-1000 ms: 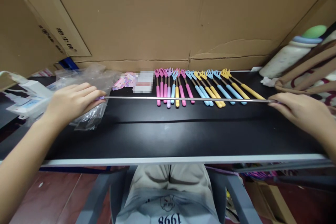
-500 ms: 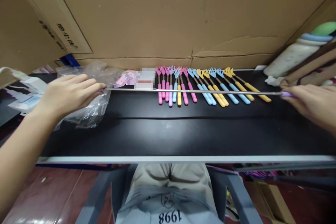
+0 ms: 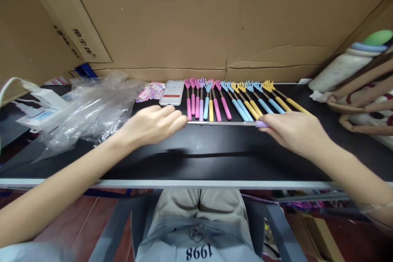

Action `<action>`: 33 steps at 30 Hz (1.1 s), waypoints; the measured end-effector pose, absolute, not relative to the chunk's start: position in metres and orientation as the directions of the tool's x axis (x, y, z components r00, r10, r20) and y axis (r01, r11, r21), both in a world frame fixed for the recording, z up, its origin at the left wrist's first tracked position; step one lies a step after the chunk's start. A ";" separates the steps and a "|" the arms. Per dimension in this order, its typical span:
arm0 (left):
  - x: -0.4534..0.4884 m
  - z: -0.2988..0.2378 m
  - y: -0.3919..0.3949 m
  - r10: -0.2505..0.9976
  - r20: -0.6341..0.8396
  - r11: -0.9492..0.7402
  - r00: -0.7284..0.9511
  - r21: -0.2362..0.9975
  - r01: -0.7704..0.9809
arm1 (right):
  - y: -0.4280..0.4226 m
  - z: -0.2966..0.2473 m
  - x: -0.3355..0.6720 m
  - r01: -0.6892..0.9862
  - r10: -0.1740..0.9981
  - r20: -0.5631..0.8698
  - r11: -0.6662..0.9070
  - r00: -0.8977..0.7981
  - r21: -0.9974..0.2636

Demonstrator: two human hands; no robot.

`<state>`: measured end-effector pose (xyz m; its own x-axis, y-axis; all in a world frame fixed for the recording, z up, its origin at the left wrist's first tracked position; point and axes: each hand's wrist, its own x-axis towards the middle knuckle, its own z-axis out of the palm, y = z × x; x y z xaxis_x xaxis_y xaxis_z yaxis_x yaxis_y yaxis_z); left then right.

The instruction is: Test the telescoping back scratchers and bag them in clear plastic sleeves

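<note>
At the middle of the frame a thin metal rod [image 3: 221, 123] lies level just above the black table [image 3: 215, 159]; the left hand [image 3: 152, 125] is closed over its left end, the right hand [image 3: 293, 131] pinches its purple grip [image 3: 261, 124]; just behind runs a row of coloured back scratchers [image 3: 233, 102]; a phone [image 3: 172, 92] and clear plastic bags [image 3: 89, 108] sit to the left.

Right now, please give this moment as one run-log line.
left hand: holds end of thin silver metal rod | right hand: holds its purple handle | behind: row of pastel-handled scratchers
</note>
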<state>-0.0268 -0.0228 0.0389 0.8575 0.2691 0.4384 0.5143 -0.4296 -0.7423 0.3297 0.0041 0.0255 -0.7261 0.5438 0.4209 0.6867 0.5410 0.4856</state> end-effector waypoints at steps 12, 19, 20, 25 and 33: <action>0.023 0.021 -0.025 0.322 0.493 -0.537 0.808 -0.608 0.585 | -0.017 0.015 0.265 0.659 0.485 0.464 0.658 -0.741 0.364; 0.028 0.017 -0.025 0.355 0.481 -0.591 0.801 -0.548 0.591 | -0.021 0.016 0.252 0.668 0.542 0.402 0.671 -0.738 0.321; 0.027 0.018 -0.026 0.366 0.476 -0.601 0.800 -0.536 0.593 | -0.021 0.015 0.250 0.665 0.539 0.401 0.676 -0.741 0.319; 0.020 0.021 -0.030 0.414 0.452 -0.655 0.790 -0.455 0.604 | -0.018 0.014 0.247 0.601 0.438 0.436 0.704 -0.787 0.378; -0.047 0.025 -0.016 0.411 0.444 -0.514 0.796 -0.608 0.604 | 0.000 0.017 0.322 0.672 0.512 0.437 0.527 -0.739 0.520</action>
